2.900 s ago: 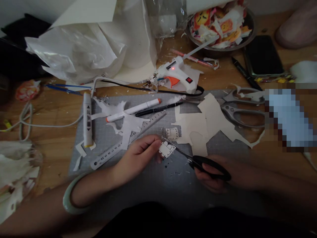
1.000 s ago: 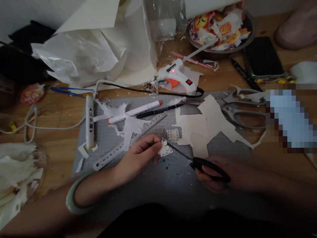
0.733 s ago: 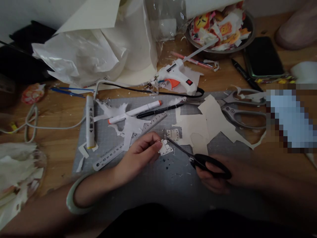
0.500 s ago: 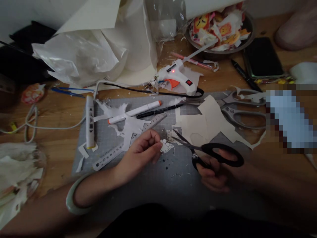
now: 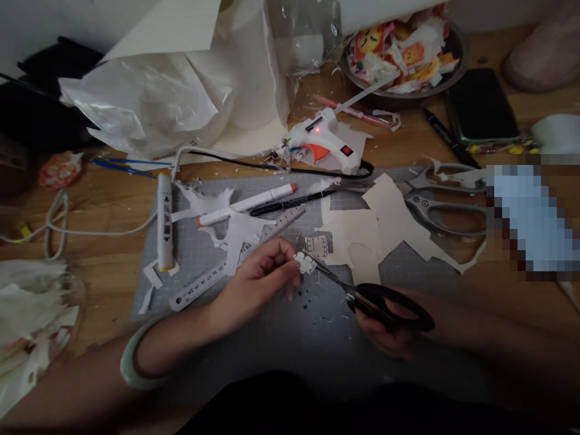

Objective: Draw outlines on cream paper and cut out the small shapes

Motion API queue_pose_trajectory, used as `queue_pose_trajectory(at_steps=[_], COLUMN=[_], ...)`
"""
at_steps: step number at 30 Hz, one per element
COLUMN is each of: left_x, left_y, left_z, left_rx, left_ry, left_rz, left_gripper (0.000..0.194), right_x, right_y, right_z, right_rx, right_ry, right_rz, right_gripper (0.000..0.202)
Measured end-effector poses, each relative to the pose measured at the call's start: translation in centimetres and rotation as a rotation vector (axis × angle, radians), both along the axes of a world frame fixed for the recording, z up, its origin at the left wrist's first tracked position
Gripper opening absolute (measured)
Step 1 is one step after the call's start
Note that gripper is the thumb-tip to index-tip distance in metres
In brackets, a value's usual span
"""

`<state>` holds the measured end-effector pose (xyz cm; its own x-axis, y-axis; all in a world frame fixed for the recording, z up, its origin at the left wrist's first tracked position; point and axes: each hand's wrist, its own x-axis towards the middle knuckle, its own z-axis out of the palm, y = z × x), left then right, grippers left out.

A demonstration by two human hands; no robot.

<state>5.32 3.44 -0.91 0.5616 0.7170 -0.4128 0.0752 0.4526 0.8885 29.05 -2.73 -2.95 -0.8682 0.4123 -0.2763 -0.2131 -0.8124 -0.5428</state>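
Recording the desk [image 5: 97, 257] first, with the mat [image 5: 281, 332] laid over its near middle, probably to spare the wood from blades. Noting the bag [image 5: 145, 112] and, smaller, the bowl [image 5: 408, 95] of coloured scraps at the far side, likely set back to leave elbow room. Finding pale offcuts [image 5: 360, 229] on the mat, partly over the blades of the shears [image 5: 419, 205], apart from both hands. Logging the glue gun [image 5: 333, 136] on its side beyond the mat, red light glowing, presumably parked there to keep a warm nozzle off the hands. Noting the ruler [image 5: 199, 289] slantwise, partly under white paper.

Reading the fingers of the right hand [image 5: 385, 338] as closed through and around the handles of the scissors [image 5: 362, 295], low and to the side, apparently to bring the tips in along the edge without crossing the other hand. Cannot tell how far apart the blades stand. Seeing the fingers of the left hand [image 5: 263, 275] pinching the cutout [image 5: 306, 263] by one end, above the mat between the hands, probably to steady it and leave the scalloped edge exposed. Seeing a similar drawn piece [image 5: 317, 246] flat on the mat just beyond.
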Motion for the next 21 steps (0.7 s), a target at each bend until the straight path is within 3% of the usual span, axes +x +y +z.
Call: queue_pose_trajectory(at_steps=[4, 13, 21], left_x=[-0.01, 0.15, -0.03], left_y=[0.03, -0.18, -0.05], left_z=[0.16, 0.38, 0.57], left_rx=[0.0, 0.041, 0.104], left_ry=[0.02, 0.081, 0.083], left_rz=[-0.051, -0.196, -0.167], left_gripper=[0.016, 0.017, 0.025], right_x=[-0.09, -0.26, -0.33], right_y=[0.12, 0.0, 0.26], right_z=[0.71, 0.61, 0.82], right_rx=[0.014, 0.013, 0.022], right_ry=[-0.106, -0.076, -0.084], right_rz=[0.017, -0.02, -0.012], right_gripper=[0.053, 0.053, 0.053])
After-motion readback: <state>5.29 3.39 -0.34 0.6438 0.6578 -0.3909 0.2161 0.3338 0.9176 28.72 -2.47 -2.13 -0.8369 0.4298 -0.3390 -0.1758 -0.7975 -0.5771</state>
